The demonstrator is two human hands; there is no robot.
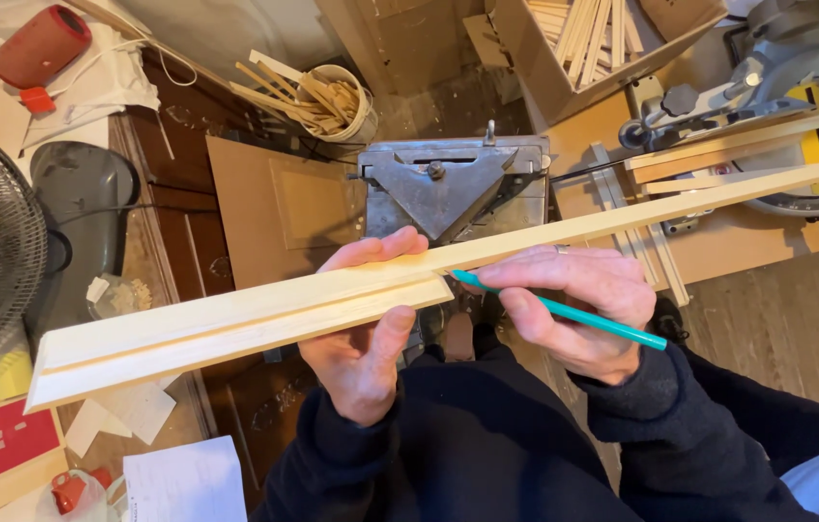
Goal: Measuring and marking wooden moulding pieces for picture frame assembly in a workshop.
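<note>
From the head view we hold two pale wooden moulding strips together above our lap: the shorter strip (235,333), mitred at its left end, lies against the long strip (641,208), which runs up to the right over the mitre saw (796,106). Our left hand (363,333) is closed around both from below, thumb on the near edge and fingers over the far edge. Our right hand (583,300) grips a teal pencil (564,309), its tip touching the long strip just at the short strip's right end. We judge that we are marking a length on the long strip. The next move calls for keeping both strips flush and steady while the pencil draws. A metal corner vise (450,184) sits beyond.
</note>
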